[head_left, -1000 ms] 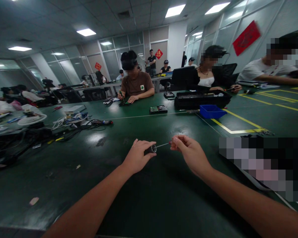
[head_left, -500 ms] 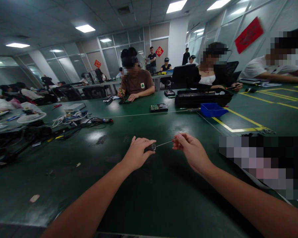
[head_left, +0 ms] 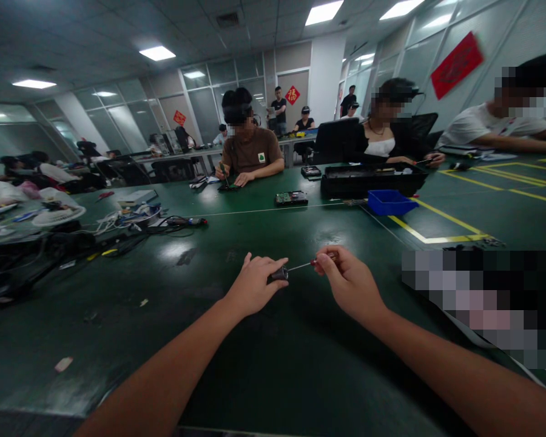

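Note:
My left hand (head_left: 258, 280) is closed round a small dark cylindrical part (head_left: 279, 274), its round end facing right between thumb and forefinger. The rest of the part is hidden by the fingers. In my right hand (head_left: 346, 276) is a screwdriver (head_left: 313, 263) with a reddish handle, pinched between thumb and fingers. Its thin metal shaft points left, and the tip meets the end of the dark part; whether it sits inside cannot be made out. Both hands are above the green table (head_left: 273, 370).
Ahead lie a hard drive (head_left: 291, 198), a blue bin (head_left: 391, 203) and a long black tray (head_left: 373, 181). Tangled cables (head_left: 136, 218) are heaped at left. A pixelated patch covers something at right. Across the table a person (head_left: 253, 145) works with a tool.
My left hand and the dark part have shifted slightly right. My right hand has turned a little, showing more of the screwdriver's handle, and less of its shaft shows between the hands.

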Demonstrator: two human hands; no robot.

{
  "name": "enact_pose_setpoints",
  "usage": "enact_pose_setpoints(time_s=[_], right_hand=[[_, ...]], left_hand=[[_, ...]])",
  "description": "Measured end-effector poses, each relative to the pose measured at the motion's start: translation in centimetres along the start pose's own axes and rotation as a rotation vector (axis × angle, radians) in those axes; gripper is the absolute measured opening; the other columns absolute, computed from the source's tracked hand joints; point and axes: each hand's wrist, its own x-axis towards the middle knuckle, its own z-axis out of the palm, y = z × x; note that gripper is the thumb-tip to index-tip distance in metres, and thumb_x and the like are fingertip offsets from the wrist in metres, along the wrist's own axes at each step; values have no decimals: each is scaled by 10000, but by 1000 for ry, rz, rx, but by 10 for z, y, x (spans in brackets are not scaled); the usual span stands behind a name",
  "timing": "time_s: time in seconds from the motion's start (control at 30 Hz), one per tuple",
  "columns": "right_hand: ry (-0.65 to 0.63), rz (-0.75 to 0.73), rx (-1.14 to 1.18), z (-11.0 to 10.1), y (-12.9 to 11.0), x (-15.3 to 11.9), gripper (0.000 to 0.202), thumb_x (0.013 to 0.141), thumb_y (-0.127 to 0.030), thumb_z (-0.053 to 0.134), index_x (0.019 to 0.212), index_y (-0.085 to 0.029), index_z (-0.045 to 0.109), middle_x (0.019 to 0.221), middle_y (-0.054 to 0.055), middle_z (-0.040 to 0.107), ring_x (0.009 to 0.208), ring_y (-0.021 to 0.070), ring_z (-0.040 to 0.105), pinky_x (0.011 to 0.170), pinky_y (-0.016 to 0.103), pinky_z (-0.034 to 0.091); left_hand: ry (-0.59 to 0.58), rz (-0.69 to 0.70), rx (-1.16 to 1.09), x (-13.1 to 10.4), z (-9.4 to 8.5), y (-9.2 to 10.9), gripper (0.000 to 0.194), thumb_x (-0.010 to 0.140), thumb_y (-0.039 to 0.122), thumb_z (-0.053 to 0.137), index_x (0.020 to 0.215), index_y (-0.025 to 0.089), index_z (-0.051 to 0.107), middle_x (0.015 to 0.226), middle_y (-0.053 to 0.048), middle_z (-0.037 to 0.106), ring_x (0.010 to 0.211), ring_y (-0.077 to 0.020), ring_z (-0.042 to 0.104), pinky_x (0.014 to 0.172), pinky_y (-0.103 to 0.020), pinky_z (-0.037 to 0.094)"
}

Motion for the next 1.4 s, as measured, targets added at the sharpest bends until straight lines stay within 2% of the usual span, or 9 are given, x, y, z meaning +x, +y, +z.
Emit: enact_pose_setpoints(time_s=[0.33, 0.47, 0.53, 0.8, 0.9, 1.0, 1.17, 1.27, 1.4], right_hand=[[-19, -64, -181, -4, -5, 0, 206, 985, -390, 478, 967, -238, 616, 820, 33, 698, 745, 205, 670, 658, 332, 474], [-7, -67, -216, -4, -5, 1, 195, 977, -378, 482, 953, -234, 612, 819, 36, 696, 742, 209, 665, 655, 335, 465], [-4, -67, -225, -4, -5, 1, 201, 978, -382, 477, 954, -235, 612, 824, 37, 695, 741, 211, 661, 654, 336, 463], [-2, -42, -204, -5, -5, 2, 219, 987, -395, 461, 974, -234, 609, 835, 40, 691, 755, 210, 658, 648, 327, 459], [9, -39, -202, -5, -5, 2, 215, 985, -386, 464, 969, -227, 609, 814, 33, 684, 734, 204, 652, 646, 324, 453], [11, -40, -198, -5, -4, 3, 209, 983, -372, 467, 972, -219, 609, 814, 31, 682, 730, 199, 652, 646, 319, 453], [-4, -50, -186, -5, -3, 2, 193, 987, -353, 463, 977, -221, 603, 849, 35, 690, 778, 201, 663, 673, 318, 466], [-14, -48, -182, -6, -3, 2, 189, 990, -351, 461, 983, -224, 602, 876, 39, 696, 793, 201, 665, 675, 317, 471], [-29, -41, -185, -6, -4, 2, 193, 990, -351, 461, 983, -224, 607, 840, 33, 689, 768, 198, 661, 651, 312, 469]], left_hand=[[-21, -21, -16, 2, 5, -3, 491, 926, 397, 589, 1404, 339, 493, 1176, -35, 626, 1176, -256, 528, 1196, -640, 137], [8, -32, -105, 1, 3, -2, 452, 914, 359, 614, 1356, 301, 543, 1180, -44, 624, 1142, -246, 544, 1103, -505, 381], [33, -38, -154, 0, 0, -1, 423, 912, 335, 614, 1329, 284, 564, 1183, -47, 622, 1125, -237, 554, 1026, -430, 449], [182, -131, -430, 4, 1, -6, 371, 893, 283, 603, 1261, 250, 575, 1229, -44, 611, 1108, -205, 577, 990, -359, 455], [165, -187, -567, 5, -1, -8, 422, 925, 322, 520, 1342, 255, 491, 1235, -53, 605, 1100, -199, 568, 983, -357, 437], [90, -241, -633, 6, -8, -3, 370, 947, 394, 431, 1265, 224, 513, 1119, -63, 625, 959, -191, 577, 839, -327, 454], [-46, -190, -377, 10, -15, 9, 287, 895, 484, 555, 976, 218, 625, 942, -20, 647, 852, -186, 574, 741, -306, 425], [-83, -156, -229, 16, -11, 10, 233, 925, 404, 520, 1041, 243, 640, 1022, -22, 662, 930, -201, 596, 791, -327, 443], [-118, -97, 75, 25, -1, 4, 359, 908, 420, 555, 1224, 256, 599, 1135, -61, 635, 1025, -250, 594, 840, -369, 465]])
